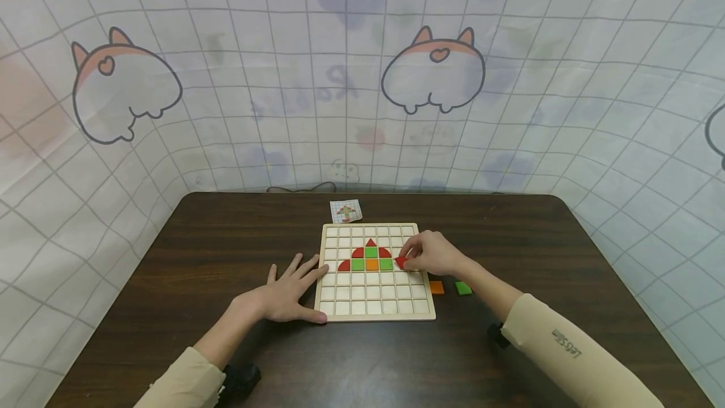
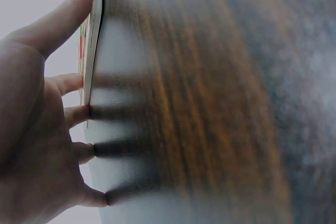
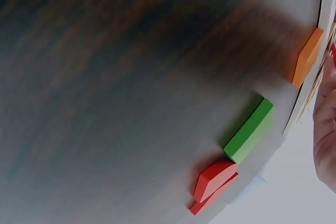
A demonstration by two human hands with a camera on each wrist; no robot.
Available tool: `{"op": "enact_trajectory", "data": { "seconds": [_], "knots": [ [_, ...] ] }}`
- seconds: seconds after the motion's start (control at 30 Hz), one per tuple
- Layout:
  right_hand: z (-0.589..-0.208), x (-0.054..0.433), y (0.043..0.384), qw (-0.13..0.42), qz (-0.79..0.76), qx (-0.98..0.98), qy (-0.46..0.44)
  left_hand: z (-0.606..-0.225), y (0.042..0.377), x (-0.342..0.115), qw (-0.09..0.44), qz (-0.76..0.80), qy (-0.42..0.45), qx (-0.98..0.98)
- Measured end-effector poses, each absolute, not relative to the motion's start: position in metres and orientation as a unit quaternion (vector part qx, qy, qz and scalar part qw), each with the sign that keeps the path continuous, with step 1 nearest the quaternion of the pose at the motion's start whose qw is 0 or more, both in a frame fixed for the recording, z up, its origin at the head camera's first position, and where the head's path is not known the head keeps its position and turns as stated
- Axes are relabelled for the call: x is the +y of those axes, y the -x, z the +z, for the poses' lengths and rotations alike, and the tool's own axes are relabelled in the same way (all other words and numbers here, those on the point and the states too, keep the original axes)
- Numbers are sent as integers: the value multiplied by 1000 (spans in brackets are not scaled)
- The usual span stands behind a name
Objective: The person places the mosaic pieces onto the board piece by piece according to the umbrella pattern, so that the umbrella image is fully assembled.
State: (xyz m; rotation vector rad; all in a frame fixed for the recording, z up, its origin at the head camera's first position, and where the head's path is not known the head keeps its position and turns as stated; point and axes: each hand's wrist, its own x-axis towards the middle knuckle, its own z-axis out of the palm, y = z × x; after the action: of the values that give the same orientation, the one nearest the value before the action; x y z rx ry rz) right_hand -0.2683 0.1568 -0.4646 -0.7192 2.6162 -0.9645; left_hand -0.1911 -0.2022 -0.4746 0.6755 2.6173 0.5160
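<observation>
A square wooden grid board [image 1: 374,308] lies on the table. Across its upper rows, green blocks [image 1: 370,251], an orange block [image 1: 371,264] and red blocks [image 1: 344,266] form a stepped shape topped by a red triangle [image 1: 370,242]. My right hand [image 1: 435,253] pinches a red block [image 1: 400,262] over the cell just right of the coloured row; its fingers partly cover the block. At the board's left side my left hand [image 1: 283,293] rests with fingers spread, thumb and fingertips along the frame. That left hand [image 2: 31,124] fills the side of its wrist view.
Right of the board sit a loose orange block [image 1: 437,287] and a green block [image 1: 463,288]. Red blocks [image 3: 214,179] lie beside the green one in the right wrist view. A small picture card [image 1: 346,211] lies behind the board. Patterned cloth [image 1: 362,80] surrounds the table.
</observation>
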Motion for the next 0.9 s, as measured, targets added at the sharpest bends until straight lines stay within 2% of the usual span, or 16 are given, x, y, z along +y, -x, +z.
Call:
{"op": "enact_trajectory", "data": {
  "seconds": [0.9],
  "knots": [
    [-464,150,257,123,-340,907,215,-474,191,-202,190,183,-243,933]
  ]
}}
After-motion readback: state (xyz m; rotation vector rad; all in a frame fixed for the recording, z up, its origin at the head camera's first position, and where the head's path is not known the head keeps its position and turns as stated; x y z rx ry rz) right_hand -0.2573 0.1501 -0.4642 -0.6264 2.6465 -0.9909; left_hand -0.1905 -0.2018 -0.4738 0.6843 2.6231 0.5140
